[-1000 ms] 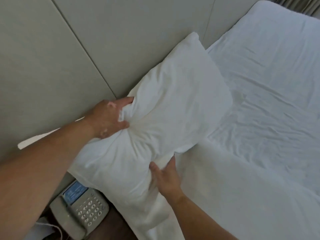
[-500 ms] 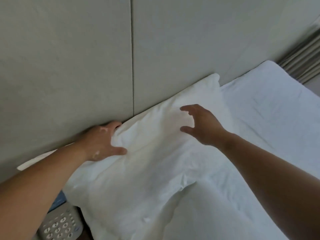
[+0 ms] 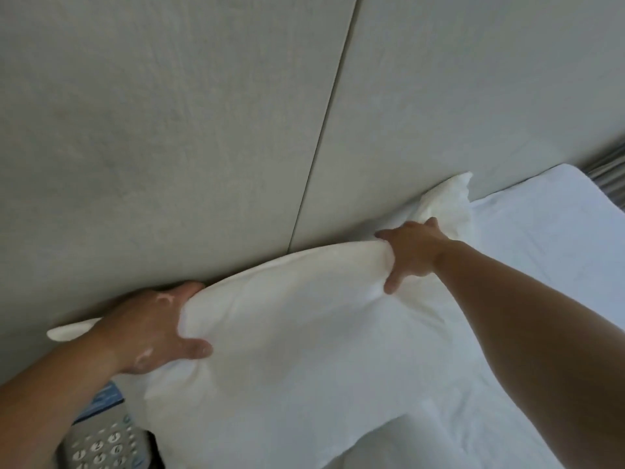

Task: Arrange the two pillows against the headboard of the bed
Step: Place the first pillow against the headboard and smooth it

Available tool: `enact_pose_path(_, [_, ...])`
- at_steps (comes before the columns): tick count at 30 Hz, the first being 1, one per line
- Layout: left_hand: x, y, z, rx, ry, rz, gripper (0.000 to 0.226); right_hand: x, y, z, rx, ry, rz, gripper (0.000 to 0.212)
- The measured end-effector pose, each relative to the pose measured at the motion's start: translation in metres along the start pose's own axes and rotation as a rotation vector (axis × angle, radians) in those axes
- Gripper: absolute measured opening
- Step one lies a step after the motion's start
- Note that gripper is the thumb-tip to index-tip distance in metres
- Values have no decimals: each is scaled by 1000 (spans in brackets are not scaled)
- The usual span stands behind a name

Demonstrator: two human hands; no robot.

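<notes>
A white pillow (image 3: 297, 333) lies along the foot of the beige padded headboard (image 3: 203, 147), its top edge touching the panels. My left hand (image 3: 152, 330) grips the pillow's upper left edge, fingers tucked between pillow and headboard. My right hand (image 3: 411, 253) pinches the upper right part of the same pillow, bunching the cloth. The pillow's far corner (image 3: 453, 194) sticks up past my right hand. Only one pillow is clear to me; a white fold (image 3: 389, 445) at the bottom may be bedding.
The bed's white sheet (image 3: 548, 238) spreads to the right. A desk phone with a keypad (image 3: 101, 448) sits at the lower left beside the bed. Grey curtain folds (image 3: 608, 177) show at the right edge.
My right hand moved from the pillow's lower edge up to its top edge and closed on it. The pillow went from tilted to lying flat against the headboard. My left hand kept its hold.
</notes>
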State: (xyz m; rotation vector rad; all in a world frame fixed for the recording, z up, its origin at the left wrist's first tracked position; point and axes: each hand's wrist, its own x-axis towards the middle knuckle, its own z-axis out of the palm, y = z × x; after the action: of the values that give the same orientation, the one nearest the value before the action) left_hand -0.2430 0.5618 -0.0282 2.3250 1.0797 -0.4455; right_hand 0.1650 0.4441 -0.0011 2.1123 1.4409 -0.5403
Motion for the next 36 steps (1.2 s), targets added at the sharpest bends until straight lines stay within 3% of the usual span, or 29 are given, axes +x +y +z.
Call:
enact_pose_path(4, [-6,-2,9,-184,99,-59,64,-14,3,15,-39,131,12,67])
enact_pose_path(6, [-11,5,5,-215,139,-41,40,-26,11,9,-14,180,18,59])
enact_pose_path(10, [-32,29,-23,-228,172,7,32,-53,33,-14,77,226,35,52])
enact_pose_path(17, [-74,53,-72,-131,207,-18,33,-76,43,-51,174,294,56,61])
enact_pose_path(20, [-66,55,-76,-30,287,-77,46,-65,35,-52,156,307,63,70])
enact_pose_path(23, [-53,56,-61,114,300,-122,71,-53,29,-46,94,225,103,96])
enact_pose_path(27, [-49,54,-49,100,338,-129,74,-42,35,-40,74,130,109,117])
enact_pose_path(36, [-53,59,-52,109,265,-161,76,-58,44,-22,131,272,71,112])
